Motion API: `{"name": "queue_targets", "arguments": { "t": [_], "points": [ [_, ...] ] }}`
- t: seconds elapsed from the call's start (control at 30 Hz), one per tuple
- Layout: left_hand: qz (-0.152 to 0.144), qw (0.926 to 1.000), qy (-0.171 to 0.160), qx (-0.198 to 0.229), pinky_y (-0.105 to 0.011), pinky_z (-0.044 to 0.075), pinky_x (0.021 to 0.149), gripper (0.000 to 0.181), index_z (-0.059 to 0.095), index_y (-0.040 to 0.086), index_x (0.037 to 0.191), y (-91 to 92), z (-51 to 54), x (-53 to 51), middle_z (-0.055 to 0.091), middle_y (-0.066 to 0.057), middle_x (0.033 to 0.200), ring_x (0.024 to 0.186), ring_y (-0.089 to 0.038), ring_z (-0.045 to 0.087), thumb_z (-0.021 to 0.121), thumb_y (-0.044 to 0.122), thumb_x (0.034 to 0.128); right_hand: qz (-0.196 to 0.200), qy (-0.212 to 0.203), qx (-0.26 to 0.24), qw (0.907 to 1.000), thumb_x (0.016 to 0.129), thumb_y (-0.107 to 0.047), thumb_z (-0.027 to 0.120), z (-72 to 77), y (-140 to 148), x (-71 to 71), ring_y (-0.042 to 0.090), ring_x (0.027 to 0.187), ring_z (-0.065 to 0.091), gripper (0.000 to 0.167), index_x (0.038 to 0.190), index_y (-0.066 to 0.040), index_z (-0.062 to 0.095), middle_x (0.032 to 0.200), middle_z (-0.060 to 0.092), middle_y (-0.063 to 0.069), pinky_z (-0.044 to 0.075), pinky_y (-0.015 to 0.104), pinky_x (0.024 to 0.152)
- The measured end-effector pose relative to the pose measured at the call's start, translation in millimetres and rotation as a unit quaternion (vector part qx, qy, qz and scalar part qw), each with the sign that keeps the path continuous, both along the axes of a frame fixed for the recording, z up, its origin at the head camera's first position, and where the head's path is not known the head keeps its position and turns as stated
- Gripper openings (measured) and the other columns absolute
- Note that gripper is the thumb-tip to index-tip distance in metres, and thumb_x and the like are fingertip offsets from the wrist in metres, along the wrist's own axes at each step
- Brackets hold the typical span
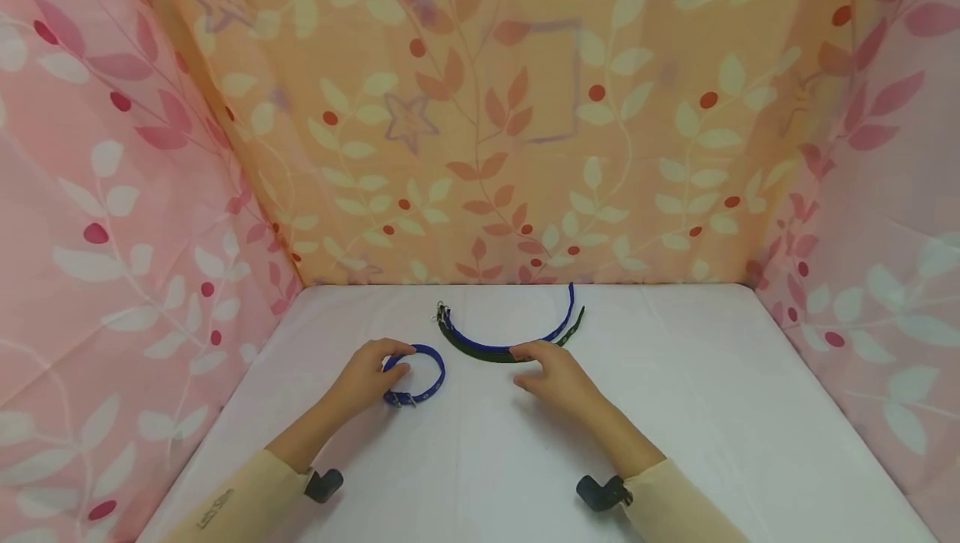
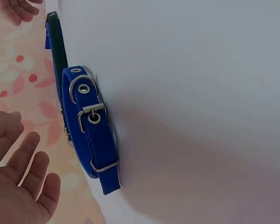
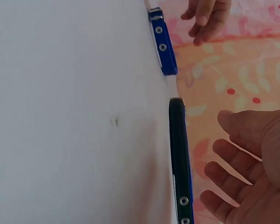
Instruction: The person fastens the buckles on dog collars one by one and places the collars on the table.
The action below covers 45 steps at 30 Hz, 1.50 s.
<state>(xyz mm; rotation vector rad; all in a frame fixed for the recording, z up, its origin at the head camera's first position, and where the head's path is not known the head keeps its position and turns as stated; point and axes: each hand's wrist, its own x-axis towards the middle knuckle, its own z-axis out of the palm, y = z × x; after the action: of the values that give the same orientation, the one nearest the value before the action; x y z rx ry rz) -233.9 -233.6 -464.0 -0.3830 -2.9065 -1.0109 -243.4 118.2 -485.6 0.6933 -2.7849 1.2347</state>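
A blue pet collar [image 1: 442, 376], buckled into a ring, stands on its edge on the white table. Its metal buckle, D-ring and eyelets show clearly in the left wrist view. My left hand [image 1: 371, 373] is beside this ring, fingers relaxed and apart from it. Farther back, a dark green collar [image 1: 472, 351] lies unbuckled in a wide curve, with a second blue collar [image 1: 572, 297] along its inner side. Close to the green collar's near side is my right hand [image 1: 553, 373], its fingers loosely spread and holding nothing in the right wrist view.
The white tabletop [image 1: 480, 460] ends at an orange leaf-patterned cloth [image 1: 480, 151] behind. Pink patterned cloths stand at the left [image 1: 135, 276] and right [image 1: 877, 276]. The green and blue collars lie near the table's back edge.
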Motion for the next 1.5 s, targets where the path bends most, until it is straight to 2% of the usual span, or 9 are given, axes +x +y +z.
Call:
{"name": "queue_targets", "arguments": {
  "t": [0.17,0.33,0.5,0.57,0.67,0.8,1.03,1.3,1.5],
  "points": [
    [-0.027,0.9996,0.005,0.01,-0.055,0.044,0.11,0.029,0.072,0.008,0.125,10.0,-0.2,-8.6,0.07,-0.007,0.127,0.126,-0.033,0.058,0.072,0.013,0.0966,-0.025,0.012,0.01,0.9996,0.088,-0.015,0.081,2.5,22,-2.9,0.024,0.121,0.063,0.041,0.128,-0.011,0.069,0.124,0.07,0.001,0.048,0.049,0.107],
    [-0.028,0.9996,0.009,0.003,-0.052,0.046,0.109,0.028,0.072,0.009,0.124,17.6,0.8,-14.5,0.071,-0.005,0.125,0.123,-0.03,0.059,0.073,0.013,0.0958,-0.028,0.035,0.019,0.9988,0.088,-0.015,0.08,3.3,42,-7.1,0.028,0.121,0.063,0.042,0.128,-0.009,0.069,0.125,0.07,0.005,0.048,0.051,0.107],
    [-0.033,0.9992,0.02,-0.007,-0.053,0.044,0.109,0.028,0.073,0.009,0.122,20.8,2.0,-19.4,0.071,-0.008,0.125,0.123,-0.033,0.059,0.073,0.011,0.094,-0.038,0.055,0.029,0.9973,0.089,-0.014,0.08,1.7,61,-13.5,0.032,0.122,0.062,0.041,0.127,-0.006,0.069,0.127,0.069,0.009,0.047,0.054,0.107],
    [-0.045,0.9984,0.031,-0.016,-0.054,0.044,0.109,0.028,0.074,0.008,0.12,18.3,0.6,-22.4,0.071,-0.01,0.124,0.122,-0.035,0.059,0.074,0.01,0.0926,-0.044,0.047,0.022,0.9977,0.089,-0.015,0.08,0.3,68,-16.7,0.032,0.121,0.062,0.042,0.128,-0.006,0.069,0.128,0.069,0.009,0.047,0.054,0.106],
    [-0.053,0.9979,0.03,-0.021,-0.055,0.043,0.108,0.028,0.074,0.007,0.12,11.3,-3.2,-27.3,0.071,-0.01,0.125,0.123,-0.036,0.059,0.075,0.011,0.0923,-0.057,0.026,0.006,0.9981,0.09,-0.016,0.079,-2.7,78,-21.5,0.032,0.12,0.062,0.043,0.13,-0.007,0.067,0.13,0.068,0.009,0.047,0.056,0.106],
    [-0.045,0.9988,0.01,-0.017,-0.057,0.043,0.108,0.03,0.072,0.009,0.123,4.8,-7.5,-35.4,0.069,-0.012,0.129,0.126,-0.037,0.057,0.075,0.015,0.0939,-0.084,-0.005,-0.01,0.9964,0.092,-0.018,0.078,-6.6,93,-26.8,0.034,0.123,0.06,0.043,0.132,-0.008,0.066,0.132,0.067,0.011,0.044,0.059,0.108],
    [-0.038,0.999,-0.022,-0.01,-0.058,0.043,0.108,0.039,0.066,0.005,0.132,6.2,-11.4,-55.3,0.068,-0.011,0.131,0.126,-0.037,0.057,0.073,0.019,0.0961,-0.111,-0.018,-0.022,0.9934,0.092,-0.018,0.077,-11.3,110,-36.0,0.037,0.126,0.057,0.043,0.132,-0.009,0.065,0.133,0.066,0.013,0.043,0.06,0.108],
    [-0.045,0.9977,-0.044,-0.024,-0.058,0.044,0.108,0.045,0.061,-0.001,0.136,11.6,-7.2,-72.3,0.065,-0.018,0.135,0.129,-0.042,0.055,0.07,0.017,0.0961,-0.122,-0.003,-0.012,0.9925,0.091,-0.019,0.078,-18.1,121,-49.2,0.041,0.124,0.058,0.047,0.134,-0.007,0.063,0.137,0.062,0.019,0.045,0.058,0.105],
    [-0.032,0.9959,-0.052,-0.066,-0.058,0.044,0.107,0.048,0.06,0.003,0.138,12.7,-1.7,-85.5,0.063,-0.02,0.137,0.127,-0.042,0.055,0.071,0.019,0.0947,-0.122,-0.006,-0.009,0.9925,0.091,-0.018,0.078,-19.8,124,-63.1,0.042,0.125,0.057,0.05,0.136,-0.005,0.062,0.139,0.06,0.02,0.043,0.058,0.107]
  ]
}}
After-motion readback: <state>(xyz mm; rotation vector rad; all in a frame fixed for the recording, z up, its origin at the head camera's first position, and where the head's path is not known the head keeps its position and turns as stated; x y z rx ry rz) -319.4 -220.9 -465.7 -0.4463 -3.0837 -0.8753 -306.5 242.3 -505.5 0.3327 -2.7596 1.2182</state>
